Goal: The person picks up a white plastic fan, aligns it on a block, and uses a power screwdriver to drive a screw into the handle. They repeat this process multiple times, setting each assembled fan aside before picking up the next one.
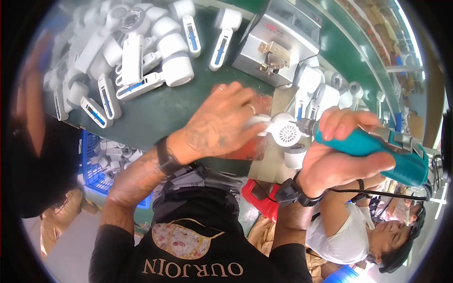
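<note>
My left hand (222,122) is closed on the handle of a white hair-dryer-shaped housing (286,132), whose round head has a vented grille. That head points to the right, above the bench. In my right hand (337,151) is a teal electric screwdriver (363,150), lying roughly level. Its dark tip meets the right side of the round head, near the rim; I cannot make out a screw there. My left fingers partly hide the handle. Just below the head stands another white round part (295,156).
Many similar white housings, some with blue strips in open handles, pile up at the far left (133,56). A silver machine (278,42) with metal fittings stands at the back; more housings (314,89) lie right of it. A blue crate (94,165) sits lower left. A co-worker (349,231) is at right.
</note>
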The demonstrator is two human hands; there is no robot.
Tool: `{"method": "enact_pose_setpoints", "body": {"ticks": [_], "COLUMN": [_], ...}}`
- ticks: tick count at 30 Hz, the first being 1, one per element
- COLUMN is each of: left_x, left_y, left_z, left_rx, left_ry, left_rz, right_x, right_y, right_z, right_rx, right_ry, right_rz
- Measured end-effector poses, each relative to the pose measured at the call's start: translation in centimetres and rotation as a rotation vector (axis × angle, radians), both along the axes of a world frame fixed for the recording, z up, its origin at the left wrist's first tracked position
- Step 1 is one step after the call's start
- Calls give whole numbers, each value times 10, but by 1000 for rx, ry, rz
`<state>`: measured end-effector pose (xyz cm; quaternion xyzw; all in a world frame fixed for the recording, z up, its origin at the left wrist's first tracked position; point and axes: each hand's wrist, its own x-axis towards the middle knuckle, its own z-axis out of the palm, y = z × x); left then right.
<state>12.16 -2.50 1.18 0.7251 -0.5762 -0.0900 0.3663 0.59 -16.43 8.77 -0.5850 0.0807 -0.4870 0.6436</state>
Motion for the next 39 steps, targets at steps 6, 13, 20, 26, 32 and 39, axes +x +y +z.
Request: {"method": "enact_pose_setpoints", "body": {"ticks": [6, 13, 20, 26, 32, 39], "left_x": [-25, -21, -18, -12, -9, -12], "left_y": [-8, -2, 2, 5, 3, -1], "left_z": [-18, -8, -15, -15, -15, -14], "left_rx": [-184, -67, -129, -168, -118, -119], "left_ry": [-341, -274, -233, -142, -153, -73], "left_rz": [4, -104, -27, -34, -52, -38], "right_x": [12, 31, 92, 109, 98, 14], "right_y": [-2, -15, -19, -30, -25, -16], "right_z": [3, 1, -6, -27, -23, -24], "right_rx": [-15, -15, -279, -263, -256, -43], "right_ry": [-13, 14, 215, 204, 256, 225], "right_rz": [19, 33, -69, -4, 72, 103]}}
